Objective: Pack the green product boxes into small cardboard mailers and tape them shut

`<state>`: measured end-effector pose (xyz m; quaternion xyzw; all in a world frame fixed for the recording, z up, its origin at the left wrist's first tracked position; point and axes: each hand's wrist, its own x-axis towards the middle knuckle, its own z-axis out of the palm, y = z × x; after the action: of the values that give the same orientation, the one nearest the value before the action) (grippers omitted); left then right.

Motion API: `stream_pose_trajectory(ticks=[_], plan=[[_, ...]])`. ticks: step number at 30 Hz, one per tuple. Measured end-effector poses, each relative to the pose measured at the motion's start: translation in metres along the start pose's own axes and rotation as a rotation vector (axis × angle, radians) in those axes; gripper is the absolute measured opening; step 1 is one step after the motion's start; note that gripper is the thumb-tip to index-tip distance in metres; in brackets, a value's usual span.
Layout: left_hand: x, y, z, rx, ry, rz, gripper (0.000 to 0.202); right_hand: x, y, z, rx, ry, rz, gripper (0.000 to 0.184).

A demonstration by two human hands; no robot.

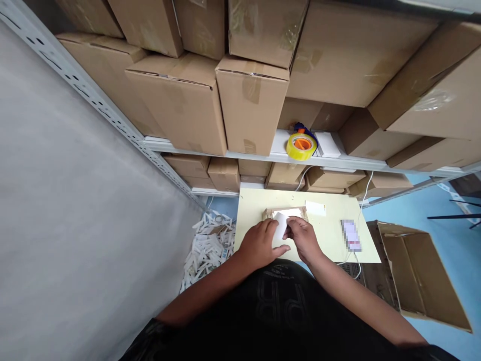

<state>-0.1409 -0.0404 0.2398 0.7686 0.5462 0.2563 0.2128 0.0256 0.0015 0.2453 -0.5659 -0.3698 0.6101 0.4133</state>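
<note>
Both my hands meet over a pale yellow table (330,235) and hold a small white card or label (280,226) between them. My left hand (260,245) grips its lower edge with thumb and fingers curled. My right hand (303,238) pinches its right side. Just beyond the card lies a small open brown cardboard box (285,213) with white contents. A white slip (314,208) lies flat on the table to the right of that box.
A phone (351,235) with a white cable lies at the table's right. An open cardboard carton (417,273) stands on the blue floor, right. White paper scraps (206,248) pile left of the table. Yellow tape roll (301,146) sits on a shelf among stacked cartons (248,100).
</note>
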Motion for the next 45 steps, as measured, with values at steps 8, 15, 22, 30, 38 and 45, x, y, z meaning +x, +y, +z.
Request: stream_pose_trajectory(ticks=[8,15,22,30,38,45], plan=[[0.017,-0.015,0.003,-0.417,0.145,-0.293,0.011,-0.007,0.000,-0.032,-0.243,-0.172,-0.165,0.027],[0.026,-0.016,0.019,-0.989,0.185,-0.539,0.024,0.012,0.023,-0.084,-0.160,0.051,-0.009,0.040],[0.035,-0.012,0.045,-0.962,0.155,-0.561,0.028,0.012,0.019,-0.090,-0.171,-0.025,-0.165,0.040],[0.058,-0.025,0.064,-0.475,0.064,-0.518,0.018,0.044,0.038,-0.116,-0.479,0.075,-0.118,0.039],[0.092,-0.039,0.093,-0.153,-0.061,-0.538,0.011,0.092,0.057,-0.122,-1.099,0.091,-0.219,0.028],[0.106,-0.047,0.111,0.013,-0.156,-0.619,0.019,0.109,0.076,-0.116,-1.435,0.099,-0.326,0.029]])
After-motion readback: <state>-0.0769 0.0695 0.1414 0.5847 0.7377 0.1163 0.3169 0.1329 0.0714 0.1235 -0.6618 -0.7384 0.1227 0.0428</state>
